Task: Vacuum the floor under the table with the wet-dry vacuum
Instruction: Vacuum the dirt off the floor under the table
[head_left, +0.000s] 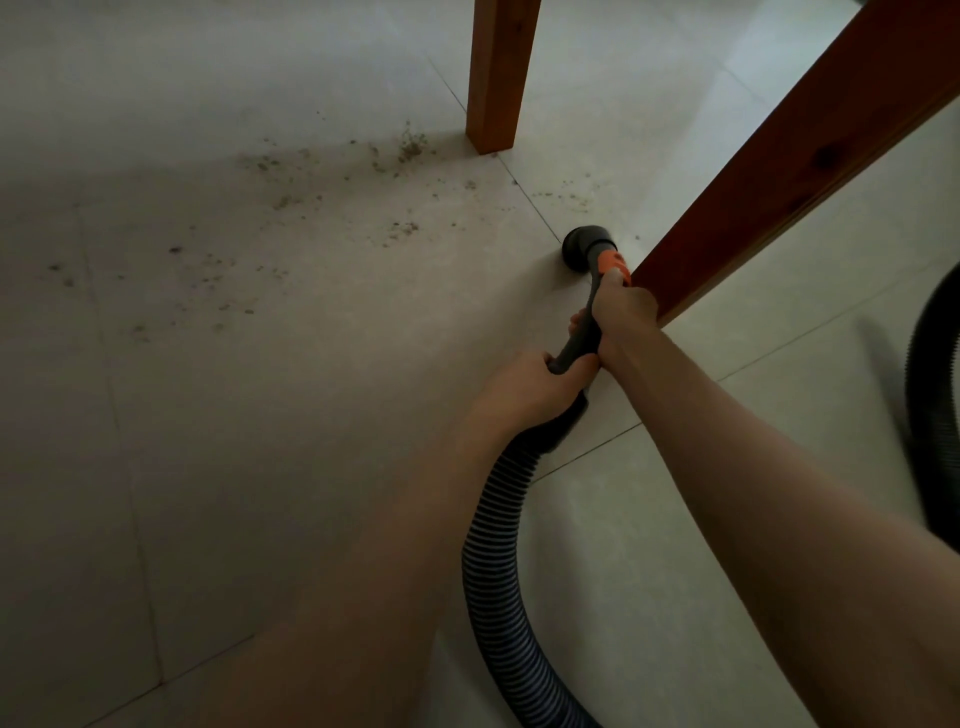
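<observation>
Head view shows both hands wrapped around the dark grey curved plastic wand (581, 332) of the wet-dry vacuum. The right hand (621, 312) grips it high, fingers curled just behind the orange plastic collar (613, 265); the left hand (535, 384) grips it lower, where the wand meets the black ribbed flexible hose (496, 525).

Ahead of the right-hand grip, the round black nozzle (587, 244) sits at or very near the pale tiled floor (260, 467) — contact itself cannot be made out. Just to the right of that grip runs a slanting reddish-brown wooden table leg (779, 171), nearly touching the knuckles; a second, upright wooden leg (498, 73) stands well beyond the nozzle.

The wand looks rigid and light, so steering from the upper grip should be easy. The hose is soft and springy (it loops back behind the lower grip) and will likely tug sideways — the rear hand is well placed to tame that.

Scattered brown crumbs and dust (291, 208) lie forward and left of the grips, most of it not yet collected.
</observation>
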